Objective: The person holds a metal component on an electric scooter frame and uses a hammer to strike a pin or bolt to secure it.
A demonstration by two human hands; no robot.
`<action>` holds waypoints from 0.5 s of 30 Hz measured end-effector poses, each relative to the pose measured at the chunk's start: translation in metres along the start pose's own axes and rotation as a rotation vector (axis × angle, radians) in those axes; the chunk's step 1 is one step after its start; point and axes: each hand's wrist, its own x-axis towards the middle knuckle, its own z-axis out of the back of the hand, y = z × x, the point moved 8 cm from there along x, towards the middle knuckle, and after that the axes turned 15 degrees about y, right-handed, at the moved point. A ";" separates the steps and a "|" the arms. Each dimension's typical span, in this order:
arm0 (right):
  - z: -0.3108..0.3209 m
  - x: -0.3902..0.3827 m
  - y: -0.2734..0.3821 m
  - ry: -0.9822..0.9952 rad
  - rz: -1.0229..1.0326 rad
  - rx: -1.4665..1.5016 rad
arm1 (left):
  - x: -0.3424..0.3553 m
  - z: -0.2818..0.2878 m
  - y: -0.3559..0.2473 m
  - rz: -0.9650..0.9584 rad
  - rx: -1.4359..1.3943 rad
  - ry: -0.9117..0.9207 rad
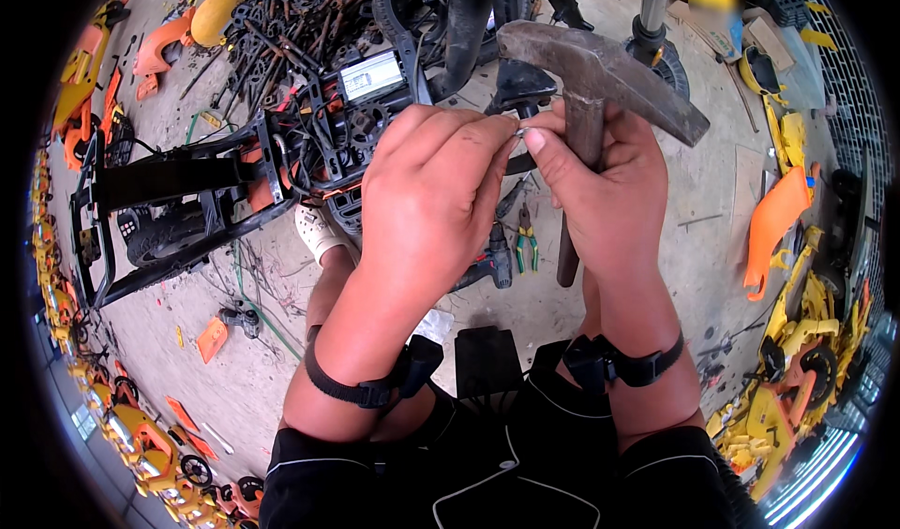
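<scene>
My right hand (619, 177) is closed around the wooden handle of a hammer (614, 69), whose dark metal head points up and away. Its thumb and forefinger also pinch toward a tiny pale metallic piece at the fingertips, too small to name. My left hand (427, 187) is closed, its fingertips meeting the right hand's at that same piece. Both hands hover over a partly stripped scooter frame (202, 177), with exposed cables and a silver box with a white label (370, 76). Just beyond the fingertips is a black part (521, 81) of the scooter.
On the concrete floor lie green-handled pliers (527, 238), a cordless drill (492, 262) and a second power tool (242, 320). A heap of rusty metal parts (291, 22) is at the far left. Orange panels (778, 224) and yellow parts (797, 379) pile up at right.
</scene>
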 end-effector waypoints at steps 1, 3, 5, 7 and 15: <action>0.000 0.001 -0.001 0.000 -0.001 -0.006 | 0.000 -0.001 0.001 0.002 -0.006 0.005; 0.001 0.004 -0.003 -0.005 0.010 0.004 | 0.001 -0.005 0.004 0.019 -0.004 0.027; 0.002 0.006 -0.008 -0.009 0.048 0.061 | 0.001 -0.009 0.010 0.051 -0.040 0.046; 0.004 0.008 -0.008 -0.027 0.077 0.133 | 0.001 -0.014 0.018 0.098 -0.116 0.062; 0.036 0.007 -0.010 -0.094 0.099 0.021 | 0.009 -0.032 0.045 0.291 -0.383 0.014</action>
